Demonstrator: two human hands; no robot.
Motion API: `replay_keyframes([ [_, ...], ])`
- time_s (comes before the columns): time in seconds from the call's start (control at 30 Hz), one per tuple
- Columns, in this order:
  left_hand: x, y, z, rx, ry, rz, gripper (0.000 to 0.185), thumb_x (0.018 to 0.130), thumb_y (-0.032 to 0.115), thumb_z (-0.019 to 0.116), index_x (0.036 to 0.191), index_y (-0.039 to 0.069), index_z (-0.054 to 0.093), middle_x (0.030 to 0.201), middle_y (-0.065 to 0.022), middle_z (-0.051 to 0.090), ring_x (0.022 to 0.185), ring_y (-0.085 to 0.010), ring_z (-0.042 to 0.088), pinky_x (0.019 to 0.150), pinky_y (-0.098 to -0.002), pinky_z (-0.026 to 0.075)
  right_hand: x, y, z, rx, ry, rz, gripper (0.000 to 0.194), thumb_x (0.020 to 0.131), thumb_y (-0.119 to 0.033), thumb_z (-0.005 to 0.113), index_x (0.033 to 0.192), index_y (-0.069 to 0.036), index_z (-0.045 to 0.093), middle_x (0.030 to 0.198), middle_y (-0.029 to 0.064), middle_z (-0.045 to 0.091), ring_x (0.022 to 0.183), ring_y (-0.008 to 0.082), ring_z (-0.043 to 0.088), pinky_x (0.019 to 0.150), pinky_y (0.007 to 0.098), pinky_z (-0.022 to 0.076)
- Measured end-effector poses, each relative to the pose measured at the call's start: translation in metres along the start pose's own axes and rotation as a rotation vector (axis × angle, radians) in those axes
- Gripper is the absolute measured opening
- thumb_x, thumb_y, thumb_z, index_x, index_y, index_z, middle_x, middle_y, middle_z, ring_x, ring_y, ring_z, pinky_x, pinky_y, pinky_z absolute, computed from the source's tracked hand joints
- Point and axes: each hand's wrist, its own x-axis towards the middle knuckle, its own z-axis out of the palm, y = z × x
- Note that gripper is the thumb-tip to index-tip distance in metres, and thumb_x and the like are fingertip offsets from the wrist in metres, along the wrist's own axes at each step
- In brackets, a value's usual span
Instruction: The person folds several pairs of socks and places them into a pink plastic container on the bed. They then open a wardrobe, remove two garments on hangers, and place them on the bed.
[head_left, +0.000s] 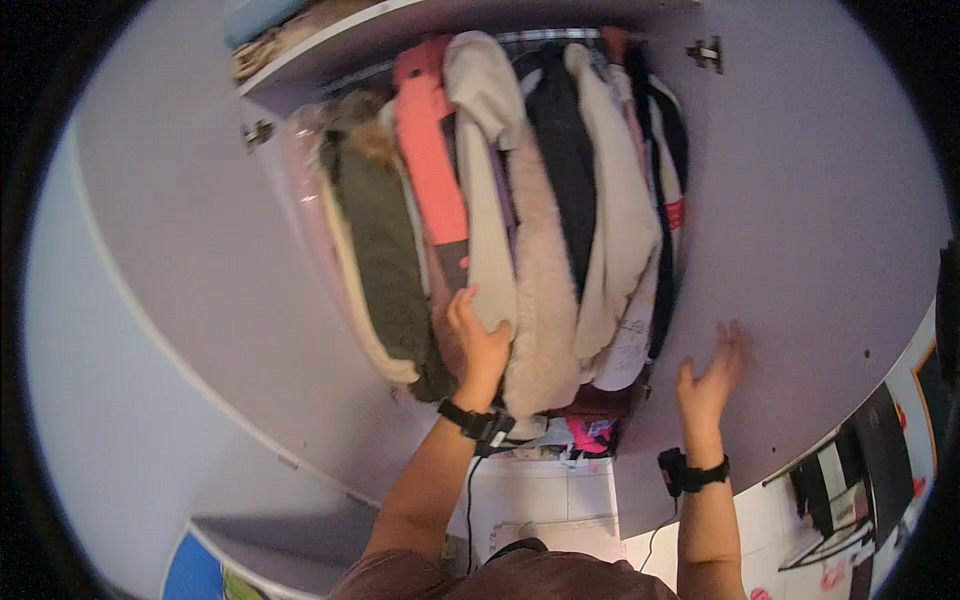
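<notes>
Clothes hang side by side from a metal rail (551, 34) inside a wardrobe. My left hand (480, 341) is at the lower part of a cream hooded garment (486, 225), thumb and fingers apart; whether it touches the cloth is hard to tell. Just left of it hang a coral and dark jacket (429, 172) and a dark olive coat (384, 247). To its right is a pale pink fleecy garment (541, 292). My right hand (706, 379), slightly blurred, is raised with spread fingers before the right wardrobe door (810, 225), holding nothing.
The left wardrobe door (225, 315) stands swung out. Folded textiles (281, 37) lie on the upper shelf. More clothes, including a bright pink one (591, 436), lie at the wardrobe's bottom. Cables hang from both wrist straps. A black rack-like item (832, 495) stands at the lower right.
</notes>
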Motion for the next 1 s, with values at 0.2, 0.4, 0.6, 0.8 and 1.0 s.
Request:
replay_keyframes([
  [0.2, 0.055, -0.028, 0.023, -0.089, -0.07, -0.032, 0.085, 0.07, 0.009, 0.073, 0.14, 0.007, 0.027, 0.142, -0.0246, 0.022, 0.132, -0.0424, 0.022, 0.106, -0.0506, 0.025, 0.026, -0.031, 0.056, 0.082, 0.009, 0.019, 0.071, 0.072, -0.01, 0.061, 0.137, -0.001, 0.034, 0.144, 0.0265, 0.029, 0.131, 0.044, 0.029, 0.107, 0.0539, 0.0217],
  [0.4, 0.075, -0.044, 0.048, 0.11, -0.102, 0.021, 0.107, 0.063, 0.019, 0.082, 0.146, 0.005, 0.016, 0.148, -0.0259, 0.011, 0.136, -0.043, 0.014, 0.109, -0.0521, 0.018, 0.052, -0.049, 0.101, 0.236, -0.071, 0.032, 0.078, 0.07, -0.014, 0.068, 0.138, 0.002, 0.031, 0.142, 0.0288, 0.029, 0.129, 0.0447, 0.031, 0.106, 0.0489, 0.0281],
  [0.6, 0.076, -0.069, 0.05, 0.237, -0.112, 0.139, 0.1, 0.065, 0.018, 0.08, 0.143, 0.001, 0.019, 0.151, -0.0225, 0.009, 0.138, -0.0404, 0.013, 0.108, -0.0543, 0.015, 0.098, -0.038, 0.151, 0.363, -0.102, -0.003, 0.091, 0.067, -0.019, 0.075, 0.14, 0.005, 0.026, 0.142, 0.0284, 0.03, 0.131, 0.0429, 0.031, 0.108, 0.0443, 0.0273],
  [0.8, 0.08, -0.064, 0.045, 0.227, -0.169, 0.114, 0.094, 0.068, 0.009, 0.072, 0.142, -0.003, 0.015, 0.149, -0.0222, 0.01, 0.137, -0.0401, 0.014, 0.109, -0.0525, 0.015, 0.119, -0.058, 0.194, 0.485, -0.149, 0.039, 0.078, 0.064, -0.01, 0.074, 0.133, -0.001, 0.039, 0.123, 0.0207, 0.048, 0.113, 0.0355, 0.05, 0.098, 0.0371, 0.0415],
  [1.0, 0.104, -0.013, 0.056, 0.006, -0.101, 0.29, 0.095, 0.069, 0.005, 0.068, 0.145, -0.001, 0.012, 0.15, -0.0248, 0.004, 0.139, -0.0425, 0.007, 0.111, -0.0536, 0.012, 0.118, -0.078, 0.187, 0.421, -0.241, 0.033, 0.063, 0.065, -0.016, 0.069, 0.122, -0.002, 0.047, 0.113, 0.0197, 0.051, 0.104, 0.0387, 0.052, 0.089, 0.043, 0.0449],
])
